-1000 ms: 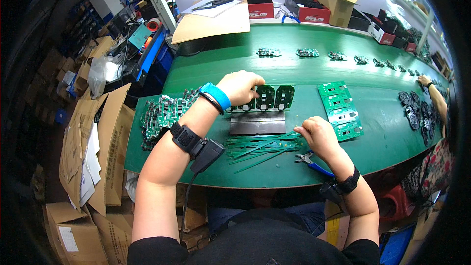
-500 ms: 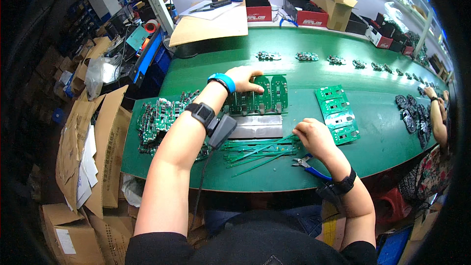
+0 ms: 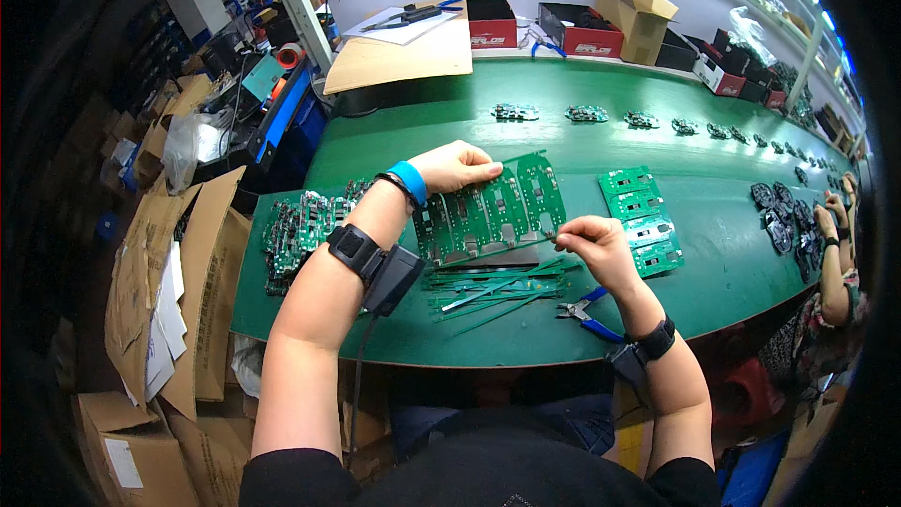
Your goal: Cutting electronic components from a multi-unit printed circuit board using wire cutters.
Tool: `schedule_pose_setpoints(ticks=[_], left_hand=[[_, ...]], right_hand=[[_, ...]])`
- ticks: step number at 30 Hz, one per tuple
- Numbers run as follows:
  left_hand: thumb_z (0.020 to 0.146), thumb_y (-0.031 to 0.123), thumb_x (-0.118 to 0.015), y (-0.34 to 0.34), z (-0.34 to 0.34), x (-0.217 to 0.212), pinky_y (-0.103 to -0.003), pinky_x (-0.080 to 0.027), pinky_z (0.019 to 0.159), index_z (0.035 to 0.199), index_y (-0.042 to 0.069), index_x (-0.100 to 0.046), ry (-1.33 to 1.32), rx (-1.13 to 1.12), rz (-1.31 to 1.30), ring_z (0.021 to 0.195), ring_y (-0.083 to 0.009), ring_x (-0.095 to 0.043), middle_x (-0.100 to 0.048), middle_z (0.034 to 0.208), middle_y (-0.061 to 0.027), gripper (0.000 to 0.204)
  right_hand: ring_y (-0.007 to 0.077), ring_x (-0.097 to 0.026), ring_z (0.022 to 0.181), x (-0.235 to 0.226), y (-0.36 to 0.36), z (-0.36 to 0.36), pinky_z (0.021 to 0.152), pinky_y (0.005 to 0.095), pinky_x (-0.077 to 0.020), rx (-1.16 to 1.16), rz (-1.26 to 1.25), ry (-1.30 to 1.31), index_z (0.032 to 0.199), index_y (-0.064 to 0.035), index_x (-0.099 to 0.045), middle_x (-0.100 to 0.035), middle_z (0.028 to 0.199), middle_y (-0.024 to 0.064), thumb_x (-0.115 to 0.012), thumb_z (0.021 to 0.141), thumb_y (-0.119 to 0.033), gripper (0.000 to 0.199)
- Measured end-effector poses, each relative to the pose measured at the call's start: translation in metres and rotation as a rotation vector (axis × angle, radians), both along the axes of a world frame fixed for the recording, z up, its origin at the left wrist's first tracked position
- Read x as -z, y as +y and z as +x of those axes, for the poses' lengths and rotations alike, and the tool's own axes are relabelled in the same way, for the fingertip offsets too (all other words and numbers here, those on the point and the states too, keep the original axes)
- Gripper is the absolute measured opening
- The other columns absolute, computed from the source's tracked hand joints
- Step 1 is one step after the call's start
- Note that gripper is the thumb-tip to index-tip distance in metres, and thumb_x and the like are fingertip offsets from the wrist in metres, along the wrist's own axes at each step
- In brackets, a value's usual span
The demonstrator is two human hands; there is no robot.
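A green circuit board panel (image 3: 497,211), made of several joined boards, is tilted up off the bench. Closed on its upper edge is my left hand (image 3: 455,167), thumb toward the top. At the panel's lower right corner, my right hand (image 3: 601,246) pinches the edge between thumb and fingers. Below the panel lies a loose pile of thin green board strips (image 3: 493,289). Blue-handled cutting pliers (image 3: 593,319) rest near my right wrist. Right of my hands is a stack of similar green panels (image 3: 640,216), and left of my left forearm a heap of populated boards (image 3: 305,230).
A row of small board assemblies (image 3: 587,114) runs along the green bench (image 3: 413,127). Red and black boxes (image 3: 582,36) and an open carton (image 3: 633,14) stand at the back. At far right a co-worker's hands (image 3: 831,216) are beside dark parts (image 3: 784,216). Cardboard (image 3: 211,291) leans at left.
The panel has been lifted from the flat grey plate and tilted, its lower edge nearer me. My left hand has shifted slightly left and down; my right fingertips now meet the panel's corner.
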State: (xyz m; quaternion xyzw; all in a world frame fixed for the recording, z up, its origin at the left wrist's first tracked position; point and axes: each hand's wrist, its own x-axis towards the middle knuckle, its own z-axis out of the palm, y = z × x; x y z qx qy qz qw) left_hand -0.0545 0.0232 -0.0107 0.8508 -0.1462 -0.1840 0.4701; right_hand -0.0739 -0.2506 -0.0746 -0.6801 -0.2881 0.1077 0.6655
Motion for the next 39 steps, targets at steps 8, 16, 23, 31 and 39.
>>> schedule_pose_setpoints(ticks=[8,16,23,31,39], left_hand=[[0.089,0.038,-0.056,0.001,0.007,0.026,-0.020,-0.039,0.055,0.081,0.006,-0.062,0.036,-0.199,-0.138,0.060,-0.0016,-0.045,-0.054,0.066,0.0079,0.033],[0.088,0.039,-0.057,0.007,-0.002,0.011,-0.019,-0.038,0.053,0.081,0.007,-0.063,0.077,-0.132,-0.093,0.058,-0.0013,-0.045,-0.055,0.069,0.0077,0.033],[0.089,0.038,-0.055,0.019,-0.017,-0.007,-0.023,-0.046,0.071,0.100,0.006,-0.064,-0.152,-0.161,0.070,0.081,-0.0095,-0.058,-0.062,0.083,-0.0001,0.036],[0.078,0.007,-0.067,0.041,-0.038,-0.014,-0.029,-0.054,0.075,0.099,-0.001,-0.060,0.134,-0.469,-0.452,0.083,-0.0180,-0.065,-0.064,0.089,-0.0112,0.023],[0.079,0.010,-0.067,0.041,-0.040,-0.010,-0.028,-0.053,0.070,0.093,0.000,-0.061,0.083,-0.545,-0.447,0.077,-0.0178,-0.065,-0.066,0.085,-0.0122,0.019]], right_hand=[[0.0137,-0.061,0.069,-0.003,-0.013,-0.026,0.066,0.0235,-0.0481,0.032,0.029,0.119,0.086,0.0027,-0.066,-0.066,0.076,0.0074,-0.063,0.079,-0.001,0.009],[0.0246,-0.051,0.106,-0.035,0.001,-0.024,0.088,0.0334,-0.0409,0.280,-0.651,-1.348,0.119,-0.0110,-0.053,-0.055,0.114,0.0087,-0.064,0.069,-0.012,0.051],[0.0250,-0.059,0.079,-0.060,0.042,0.001,0.068,0.0350,-0.0473,0.074,-0.530,-1.124,0.087,-0.0085,-0.061,-0.062,0.082,0.0066,-0.061,0.071,-0.012,0.016],[0.0329,-0.059,0.072,-0.048,0.058,0.024,0.065,0.0365,-0.0470,0.039,-0.514,-0.720,0.086,0.0010,-0.063,-0.062,0.079,0.0164,-0.066,0.073,-0.014,0.020],[0.0302,-0.061,0.072,-0.043,0.055,0.025,0.063,0.0342,-0.0482,0.047,-0.490,-0.633,0.087,0.0022,-0.063,-0.063,0.081,0.0175,-0.067,0.074,-0.014,0.021]])
